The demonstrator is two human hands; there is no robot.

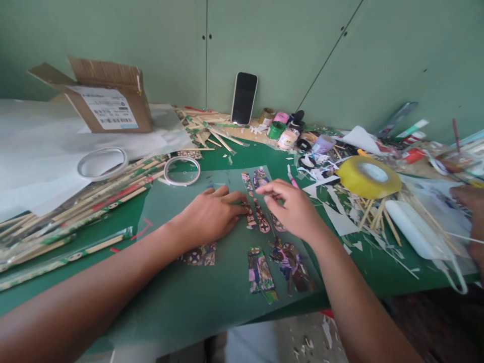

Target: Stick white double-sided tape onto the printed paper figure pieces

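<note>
My left hand (212,214) lies palm down on a translucent plastic sheet (170,297), its fingers reaching the edge of narrow patterned cut-out strips (261,217). Over those strips hovers my right hand (289,206), index finger stretched out and thumb apart; whether its fingertips touch a strip I cannot tell. Partly under my left wrist is another patterned piece (204,254). Nearer me on the sheet are a rectangular patterned cut-out (260,272) and a purple and brown figure-shaped one (291,264).
Bundled wooden sticks (102,201) and two white tape rolls (182,171) are on the left, near an open cardboard box (113,108). A phone (245,98) leans on the wall beside paint jars (277,129). Rightward are yellow tape (368,176), a white power bank (410,229), paper scraps and another person's hand (469,201).
</note>
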